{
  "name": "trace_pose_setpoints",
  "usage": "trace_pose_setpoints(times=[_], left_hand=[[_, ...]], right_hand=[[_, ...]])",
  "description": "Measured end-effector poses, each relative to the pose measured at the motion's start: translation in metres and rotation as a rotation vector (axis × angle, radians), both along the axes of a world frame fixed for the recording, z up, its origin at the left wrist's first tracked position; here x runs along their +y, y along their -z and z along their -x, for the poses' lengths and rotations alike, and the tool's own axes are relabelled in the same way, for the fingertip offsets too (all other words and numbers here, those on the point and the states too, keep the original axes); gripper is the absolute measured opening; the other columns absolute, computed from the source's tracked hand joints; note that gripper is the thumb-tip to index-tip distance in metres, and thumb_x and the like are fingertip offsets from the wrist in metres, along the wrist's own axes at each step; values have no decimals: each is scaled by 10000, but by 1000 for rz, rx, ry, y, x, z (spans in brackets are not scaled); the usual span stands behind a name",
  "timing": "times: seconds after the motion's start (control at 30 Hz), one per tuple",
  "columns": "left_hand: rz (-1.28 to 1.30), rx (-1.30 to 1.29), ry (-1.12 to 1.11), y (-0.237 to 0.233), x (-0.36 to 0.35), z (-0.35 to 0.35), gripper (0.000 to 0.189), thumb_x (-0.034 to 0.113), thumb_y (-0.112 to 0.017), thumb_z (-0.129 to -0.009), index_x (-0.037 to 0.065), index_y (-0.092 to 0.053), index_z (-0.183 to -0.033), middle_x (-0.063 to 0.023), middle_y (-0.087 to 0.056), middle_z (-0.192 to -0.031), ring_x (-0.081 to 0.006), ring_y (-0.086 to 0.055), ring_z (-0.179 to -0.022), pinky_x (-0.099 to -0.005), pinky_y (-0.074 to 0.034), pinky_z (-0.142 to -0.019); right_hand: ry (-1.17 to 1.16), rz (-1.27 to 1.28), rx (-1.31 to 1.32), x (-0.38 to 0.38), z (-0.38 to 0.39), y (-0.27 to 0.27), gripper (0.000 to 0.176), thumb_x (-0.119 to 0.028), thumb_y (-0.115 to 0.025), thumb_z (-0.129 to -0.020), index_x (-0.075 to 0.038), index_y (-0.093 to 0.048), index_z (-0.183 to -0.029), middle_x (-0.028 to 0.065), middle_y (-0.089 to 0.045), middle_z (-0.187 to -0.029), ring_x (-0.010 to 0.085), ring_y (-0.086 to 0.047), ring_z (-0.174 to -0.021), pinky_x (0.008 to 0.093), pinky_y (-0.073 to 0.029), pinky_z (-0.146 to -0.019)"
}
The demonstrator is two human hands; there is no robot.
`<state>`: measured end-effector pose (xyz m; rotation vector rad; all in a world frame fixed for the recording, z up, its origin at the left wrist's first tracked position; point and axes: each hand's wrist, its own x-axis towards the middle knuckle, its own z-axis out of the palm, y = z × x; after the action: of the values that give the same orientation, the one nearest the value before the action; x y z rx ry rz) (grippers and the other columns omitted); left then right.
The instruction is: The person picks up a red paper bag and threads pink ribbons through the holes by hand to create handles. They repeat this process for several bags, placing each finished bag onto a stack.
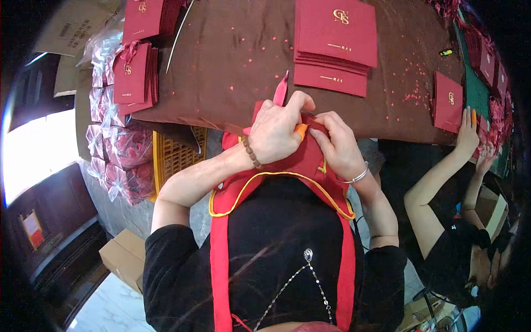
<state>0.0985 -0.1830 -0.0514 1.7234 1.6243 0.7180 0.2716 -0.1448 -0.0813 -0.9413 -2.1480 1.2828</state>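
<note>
My left hand (275, 130), with a brown bead bracelet at the wrist, is closed at the table's front edge. A pinkish-red ribbon (281, 92) sticks up from its fingers, the tip dark. Orange finger covering (301, 129) shows at its thumb. My right hand (337, 145), a silver bangle on the wrist, has thumb and fingers closed around the edge of a dark red paper piece (311, 119). Both hands nearly meet there. Most of this piece is hidden behind the hands and against the red apron (298, 160), so its full shape cannot be made out.
On the brown cloth (232, 55) lie a stack of red gold-printed bags (336, 39), further red bags (131, 77) and red specks. Another person's hand (468, 133) touches a red bag (447, 102) at right. A yellow crate (176, 155) and plastic-wrapped bundles (124, 149) stand lower left.
</note>
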Motion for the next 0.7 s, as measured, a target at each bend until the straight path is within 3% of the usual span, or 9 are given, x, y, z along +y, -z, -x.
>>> trace_pose_setpoints(times=[0.23,0.33,0.43,0.53,0.7], left_hand=[[143,-22,61,-4,6,4,368,6,-582,-748,76,-435,-1078,-102,-605,-626,-315,-601,-643,-407,-423,-642],[27,135,98,-5,4,-2,363,9,-570,-742,94,-439,-1069,-69,-598,-645,-297,-592,-655,-412,-394,-700],[-33,225,161,-4,2,-6,355,-3,-538,-740,69,-421,-1067,-78,-598,-663,-289,-596,-652,-403,-365,-633],[-177,215,165,-2,0,-9,367,22,-552,-690,59,-417,-1029,-116,-611,-638,-284,-616,-639,-393,-356,-637],[-271,279,239,-3,-3,-12,366,17,-558,-692,47,-427,-1033,-111,-595,-670,-281,-603,-657,-381,-348,-627]], right_hand=[[3,-25,18,-2,1,0,146,-22,-562,-807,33,-507,-930,198,-521,-895,384,-546,-834,402,-452,-723],[-2,-67,35,-3,1,1,138,-15,-551,-811,27,-501,-933,197,-511,-906,389,-543,-835,409,-455,-717],[-5,-85,23,-5,0,0,137,-10,-544,-814,23,-497,-938,195,-504,-918,393,-540,-836,417,-458,-715],[-11,-107,40,-5,-1,0,144,-1,-535,-811,22,-496,-948,196,-508,-940,395,-544,-858,419,-465,-727],[-15,-104,45,-8,-3,-8,165,-2,-526,-809,26,-508,-970,194,-510,-969,403,-543,-889,418,-471,-732]])
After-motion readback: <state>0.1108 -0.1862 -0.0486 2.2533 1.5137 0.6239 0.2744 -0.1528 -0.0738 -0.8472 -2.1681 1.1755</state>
